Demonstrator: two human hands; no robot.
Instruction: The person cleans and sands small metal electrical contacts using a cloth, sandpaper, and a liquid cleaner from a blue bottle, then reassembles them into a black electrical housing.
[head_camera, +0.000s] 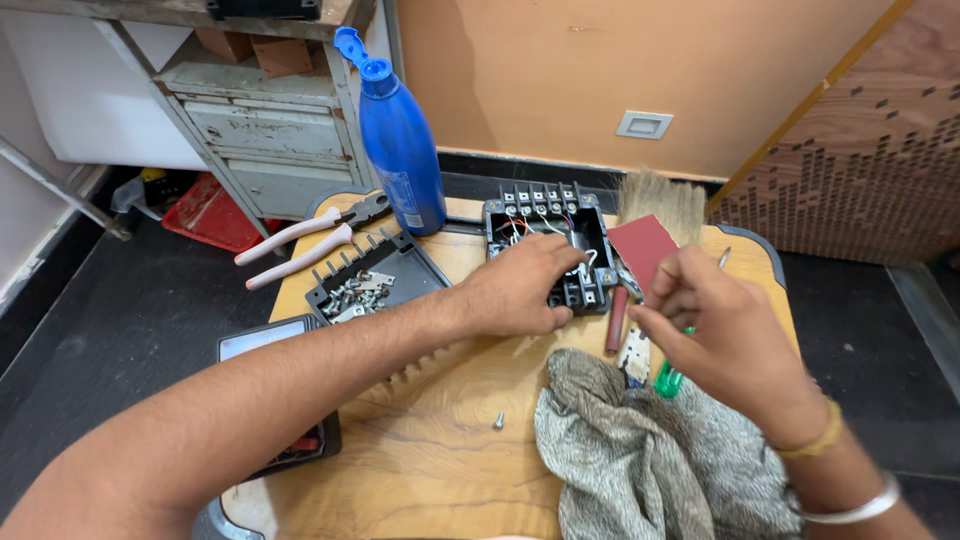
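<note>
**A:** What are your fingers doing?

**B:** My left hand (520, 290) clamps the black terminal box (550, 240) by its near edge. My right hand (715, 330), right of the box, pinches a green screwdriver (668, 378).

**A:** Risks?

**B:** I judge the tip could slip onto the box's thin wires; the loose screw (498, 421) nearer me could roll off the bench (440, 470).

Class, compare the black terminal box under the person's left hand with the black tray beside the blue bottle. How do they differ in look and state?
The terminal box is deep-walled with thin wires inside; the tray is shallow and holds loose metal hardware. The left hand rests on the terminal box, while the tray lies untouched. The terminal box has screw terminals along its far edge; the tray has upright fins along its far edge. Both are black and sit on the wooden table.
</note>
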